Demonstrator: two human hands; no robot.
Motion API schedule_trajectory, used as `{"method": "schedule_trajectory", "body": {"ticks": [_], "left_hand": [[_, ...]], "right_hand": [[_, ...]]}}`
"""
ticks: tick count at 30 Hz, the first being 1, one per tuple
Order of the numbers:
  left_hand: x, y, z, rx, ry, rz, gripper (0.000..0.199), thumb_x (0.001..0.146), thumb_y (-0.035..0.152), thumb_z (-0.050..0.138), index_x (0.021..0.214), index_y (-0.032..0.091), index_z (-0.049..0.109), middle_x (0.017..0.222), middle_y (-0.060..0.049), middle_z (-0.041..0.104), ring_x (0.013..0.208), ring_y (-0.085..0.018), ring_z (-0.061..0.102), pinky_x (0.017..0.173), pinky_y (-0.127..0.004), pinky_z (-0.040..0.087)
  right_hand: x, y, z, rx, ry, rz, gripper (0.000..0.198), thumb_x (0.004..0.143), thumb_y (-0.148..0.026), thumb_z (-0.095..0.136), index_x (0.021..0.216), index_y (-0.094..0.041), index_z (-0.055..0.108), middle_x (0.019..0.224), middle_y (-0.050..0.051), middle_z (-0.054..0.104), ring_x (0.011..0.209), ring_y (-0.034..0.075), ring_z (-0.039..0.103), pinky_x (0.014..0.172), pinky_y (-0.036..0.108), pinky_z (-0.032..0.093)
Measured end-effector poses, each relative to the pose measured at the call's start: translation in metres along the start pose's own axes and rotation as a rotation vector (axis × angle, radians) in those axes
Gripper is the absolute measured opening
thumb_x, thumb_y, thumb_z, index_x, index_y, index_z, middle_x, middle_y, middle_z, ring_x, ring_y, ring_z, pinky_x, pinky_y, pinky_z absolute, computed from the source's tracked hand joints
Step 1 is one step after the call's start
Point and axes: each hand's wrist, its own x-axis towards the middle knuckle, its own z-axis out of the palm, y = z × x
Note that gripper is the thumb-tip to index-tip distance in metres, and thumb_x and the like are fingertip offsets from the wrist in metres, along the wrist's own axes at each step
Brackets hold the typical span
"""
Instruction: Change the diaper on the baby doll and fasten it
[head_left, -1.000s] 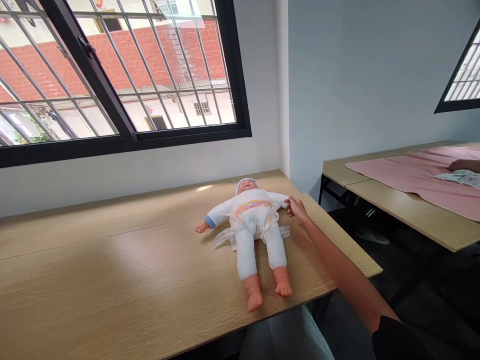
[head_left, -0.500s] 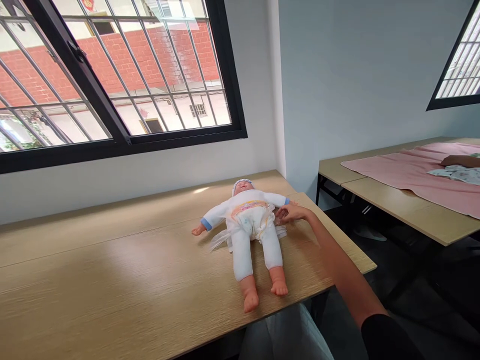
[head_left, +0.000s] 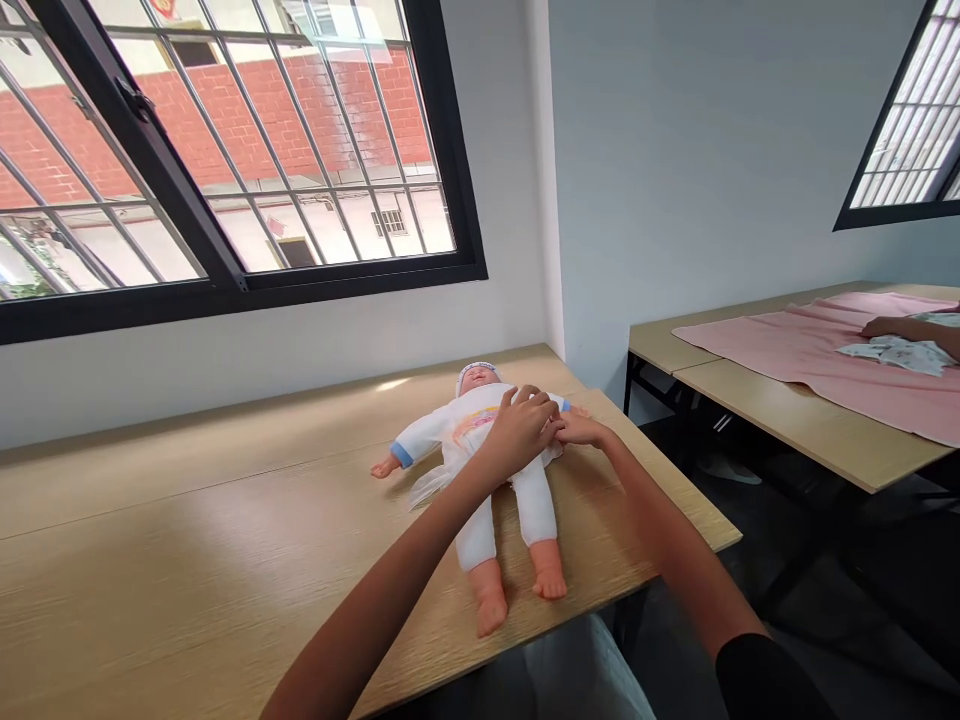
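A baby doll (head_left: 439, 428) in a white suit with blue cuffs lies on its back on the wooden table (head_left: 247, 560), feet toward me. Around its hips is a white diaper; a loose side tab (head_left: 427, 487) sticks out at the left. My left hand (head_left: 523, 430) reaches across the doll's belly, fingers bent down at the diaper's right side and covering much of its front. Right beside it, my right hand (head_left: 579, 428) pinches at that same side edge, below the doll's cuffed arm. The fingertips of both hands are partly hidden.
Behind the table is a wall with a barred window (head_left: 315, 150). A second table (head_left: 795, 410) at the right carries a pink cloth (head_left: 780, 345). Another person's arm (head_left: 911, 328) rests there by a patterned white cloth (head_left: 896, 352).
My left hand has come into view from below and reached over the doll's belly to the diaper's right side. My right hand stays by that side. The view has shifted slightly.
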Motion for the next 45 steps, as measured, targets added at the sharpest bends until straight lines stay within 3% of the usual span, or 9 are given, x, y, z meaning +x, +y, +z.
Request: {"method": "schedule_trajectory", "body": {"ticks": [3, 7, 10, 13, 18, 26, 31, 45], "left_hand": [[0.014, -0.02, 0.034, 0.165, -0.123, -0.085, 0.016, 0.088, 0.026, 0.052, 0.085, 0.017, 0.065, 0.1, -0.009, 0.067, 0.109, -0.026, 0.05, 0.102, -0.047, 0.029], [0.012, -0.033, 0.054, 0.16, -0.236, -0.136, 0.026, 0.081, 0.042, 0.061, 0.083, 0.017, 0.066, 0.097, -0.01, 0.068, 0.102, -0.027, 0.054, 0.096, -0.045, 0.033], [0.008, -0.037, 0.061, 0.125, -0.21, -0.156, 0.031, 0.081, 0.046, 0.059, 0.079, 0.016, 0.066, 0.093, -0.009, 0.069, 0.097, -0.027, 0.056, 0.094, -0.043, 0.034], [0.006, -0.039, 0.067, 0.124, -0.143, -0.185, 0.023, 0.084, 0.034, 0.055, 0.079, 0.015, 0.067, 0.093, -0.011, 0.07, 0.097, -0.027, 0.057, 0.093, -0.042, 0.034], [0.005, -0.045, 0.069, 0.057, -0.092, -0.224, 0.018, 0.083, 0.027, 0.055, 0.082, 0.015, 0.069, 0.089, -0.011, 0.071, 0.096, -0.026, 0.059, 0.095, -0.04, 0.035], [0.003, -0.051, 0.066, -0.039, -0.043, -0.31, 0.017, 0.083, 0.03, 0.058, 0.08, 0.017, 0.069, 0.087, -0.009, 0.071, 0.095, -0.022, 0.06, 0.096, -0.035, 0.038], [0.002, -0.05, 0.068, -0.006, -0.019, -0.303, 0.016, 0.084, 0.026, 0.056, 0.083, 0.018, 0.07, 0.088, -0.008, 0.072, 0.094, -0.022, 0.062, 0.094, -0.035, 0.04], [0.0, -0.046, 0.066, 0.026, 0.024, -0.33, 0.003, 0.08, 0.016, 0.052, 0.081, 0.018, 0.054, 0.092, -0.006, 0.065, 0.092, -0.021, 0.06, 0.091, -0.034, 0.04]], "right_hand": [[-0.001, -0.001, 0.001, 0.127, 0.043, 0.07, 0.015, 0.068, -0.025, 0.067, 0.07, -0.016, 0.056, 0.061, -0.003, 0.055, 0.058, 0.01, 0.05, 0.051, 0.02, 0.041], [0.0, -0.002, 0.0, 0.353, 0.144, 0.212, 0.024, 0.063, -0.028, 0.076, 0.071, -0.015, 0.057, 0.06, -0.002, 0.059, 0.053, 0.009, 0.053, 0.045, 0.019, 0.044], [0.0, -0.006, -0.001, 0.492, 0.218, 0.303, 0.02, 0.066, -0.022, 0.076, 0.071, -0.015, 0.058, 0.061, 0.0, 0.061, 0.05, 0.008, 0.054, 0.045, 0.018, 0.047], [-0.001, -0.01, -0.002, 0.642, 0.201, 0.328, 0.017, 0.073, -0.021, 0.073, 0.077, -0.014, 0.058, 0.061, 0.001, 0.063, 0.052, 0.009, 0.059, 0.05, 0.018, 0.051], [-0.002, -0.009, -0.003, 0.757, 0.259, 0.3, 0.02, 0.077, -0.026, 0.073, 0.085, -0.014, 0.058, 0.071, 0.004, 0.067, 0.057, 0.01, 0.064, 0.054, 0.019, 0.053], [-0.008, -0.016, 0.001, 0.775, 0.144, 0.107, 0.041, 0.059, -0.026, 0.086, 0.088, -0.015, 0.058, 0.079, 0.001, 0.065, 0.07, 0.011, 0.065, 0.066, 0.021, 0.055], [-0.008, -0.026, 0.007, 0.759, 0.111, 0.047, 0.045, 0.053, -0.022, 0.088, 0.087, -0.015, 0.059, 0.081, -0.001, 0.065, 0.078, 0.011, 0.064, 0.076, 0.025, 0.054], [-0.008, -0.018, 0.001, 0.876, 0.194, 0.06, 0.036, 0.059, -0.016, 0.077, 0.091, -0.017, 0.062, 0.078, -0.002, 0.061, 0.067, 0.007, 0.058, 0.069, 0.02, 0.049]]}}
